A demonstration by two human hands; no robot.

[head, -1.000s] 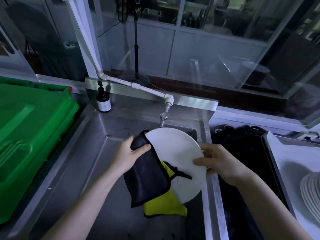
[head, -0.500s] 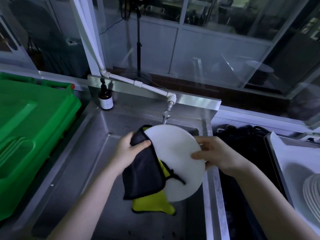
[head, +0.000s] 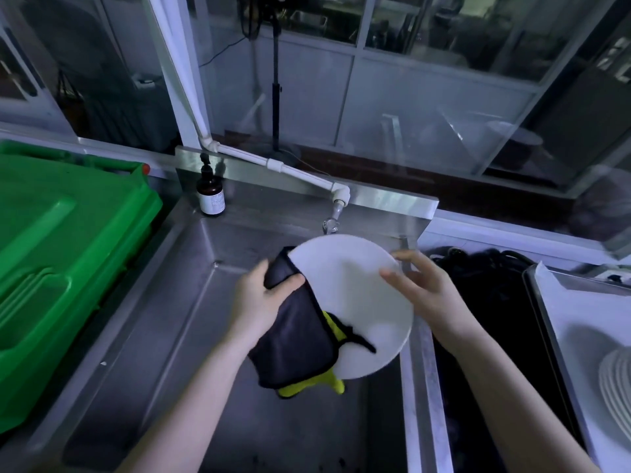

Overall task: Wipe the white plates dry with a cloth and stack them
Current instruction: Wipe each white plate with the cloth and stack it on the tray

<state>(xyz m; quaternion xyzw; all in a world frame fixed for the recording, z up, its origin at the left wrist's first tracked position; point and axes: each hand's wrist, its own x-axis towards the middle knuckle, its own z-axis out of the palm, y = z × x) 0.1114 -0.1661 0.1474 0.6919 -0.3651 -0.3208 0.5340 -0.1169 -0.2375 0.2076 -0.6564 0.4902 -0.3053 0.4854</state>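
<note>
A green plastic bin [head: 61, 268] stands at the 9 o'clock side of the stainless steel sink [head: 153, 336], and a brown pump bottle with a white label [head: 211, 196] stands on the sink's ledge at about 11 o'clock. Over the basin, the person's left hand [head: 259, 302] grips a black cloth with a yellow underside [head: 297, 339], thumb on top, the cloth folded over the 9 o'clock rim of a round white plate [head: 355, 302] and hanging down to its 7 o'clock edge. The plate is held tilted above the sink, directly beneath the white pipe tap [head: 336, 203] at its 12 o'clock. The right hand [head: 426, 288], blurred, holds the plate's rim at about 2 o'clock, thumb across the face. Farther right lies a dark heap of cables [head: 495, 285], then a metal tray [head: 546, 302] bearing a stack of white plates [head: 614, 380] at 4 o'clock.
</note>
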